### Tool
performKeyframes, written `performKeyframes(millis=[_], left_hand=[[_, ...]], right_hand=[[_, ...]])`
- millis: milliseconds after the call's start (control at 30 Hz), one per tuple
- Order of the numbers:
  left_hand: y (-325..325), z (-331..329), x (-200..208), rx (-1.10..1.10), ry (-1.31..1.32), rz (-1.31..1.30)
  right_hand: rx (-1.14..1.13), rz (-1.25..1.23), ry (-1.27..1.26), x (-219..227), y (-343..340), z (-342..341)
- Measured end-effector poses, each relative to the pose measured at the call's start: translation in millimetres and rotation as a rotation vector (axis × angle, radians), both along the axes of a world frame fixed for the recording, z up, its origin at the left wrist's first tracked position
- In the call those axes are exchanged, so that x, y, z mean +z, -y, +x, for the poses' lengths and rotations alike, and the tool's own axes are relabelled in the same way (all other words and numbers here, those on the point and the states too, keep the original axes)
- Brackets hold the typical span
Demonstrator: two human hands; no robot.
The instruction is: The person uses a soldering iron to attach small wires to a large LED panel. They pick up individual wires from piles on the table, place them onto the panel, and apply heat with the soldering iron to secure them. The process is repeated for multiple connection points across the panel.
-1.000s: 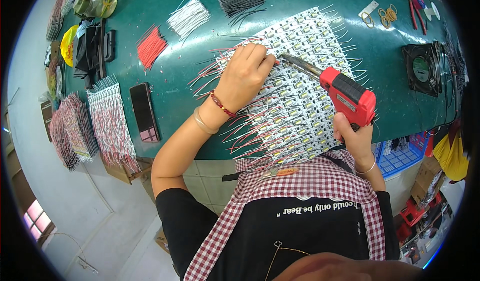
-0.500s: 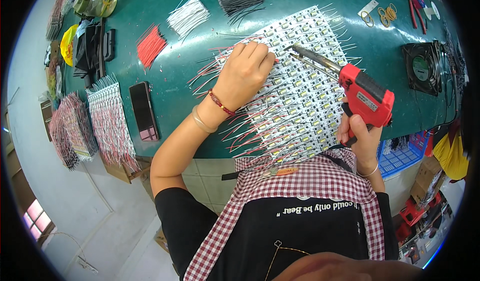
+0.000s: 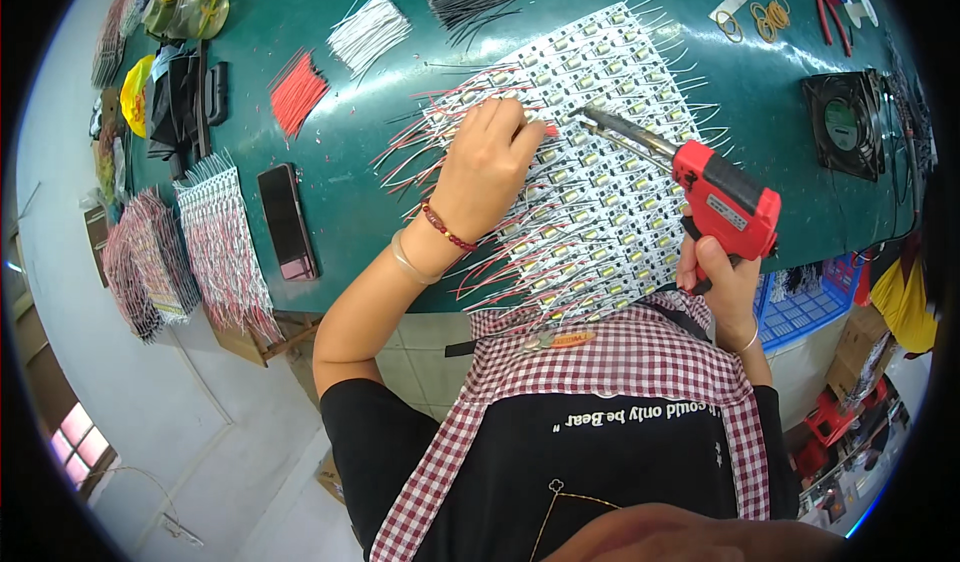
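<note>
A sheet of white LED circuit boards (image 3: 640, 177), with rows of small yellow parts, lies on the table in front of me. Red, black and white wires stick out along its left side. Over the upper left of the sheet, my left hand (image 3: 490, 157) pinches a red wire (image 3: 551, 132), its short end showing at the fingertips. My right hand (image 3: 725, 277) is wrapped round the grip of a red and black soldering gun (image 3: 725, 197). The gun points left, and its dark tip is over the boards just beyond my left fingertips; whether it touches is unclear.
Bundles of red wires (image 3: 298, 94), white wires (image 3: 370, 37) and black wires (image 3: 470, 2) lie on the green table (image 3: 350, 152). A phone (image 3: 287, 224) and wired board stacks (image 3: 222, 247) are left. At right are a black fan (image 3: 845, 127), pliers (image 3: 826, 12) and a blue basket (image 3: 810, 307).
My left hand has shifted slightly toward me, with thumb and fingers still pinched. The soldering gun has moved slightly left, its tip a little nearer to me.
</note>
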State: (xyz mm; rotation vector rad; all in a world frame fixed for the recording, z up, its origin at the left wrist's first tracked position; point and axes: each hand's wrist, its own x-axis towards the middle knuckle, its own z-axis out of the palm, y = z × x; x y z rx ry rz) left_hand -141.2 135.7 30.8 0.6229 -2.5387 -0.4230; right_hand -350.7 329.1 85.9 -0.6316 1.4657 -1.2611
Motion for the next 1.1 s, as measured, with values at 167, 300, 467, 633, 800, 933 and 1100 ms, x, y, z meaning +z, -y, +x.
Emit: performKeyframes(millis=[167, 300, 467, 633, 800, 933, 1100], left_hand=[[-0.6, -1.1, 1.5, -0.025, 0.003, 0.004], [-1.1, -0.6, 1.7, -0.028, 0.007, 0.008], [-0.4, -1.2, 0.8, -0.05, 0.021, -0.019], [0.3, -3.0, 2.9, -0.056, 0.048, -0.04], [0.5, -3.8, 5.4, -0.067, 0.052, -0.043], [-1.5, -4.7, 6.7, -0.029, 0.046, -0.042], [-0.4, -5.6, 9.3, -0.041, 0.061, -0.034]], right_hand=[[0.033, 0.049, -0.085, -5.9, -3.2, 4.8], [0.07, 0.057, -0.134, -6.0, -2.7, 4.8], [0.061, 0.064, -0.144, -5.8, -1.3, 5.7], [0.033, 0.076, -0.204, -1.6, 3.8, 10.7], [0.048, 0.08, -0.239, -13.0, -3.1, 6.8], [0.048, 0.13, -0.098, -9.3, -9.2, 3.8], [0.053, 0.129, -0.2, -9.4, -5.8, 7.5]])
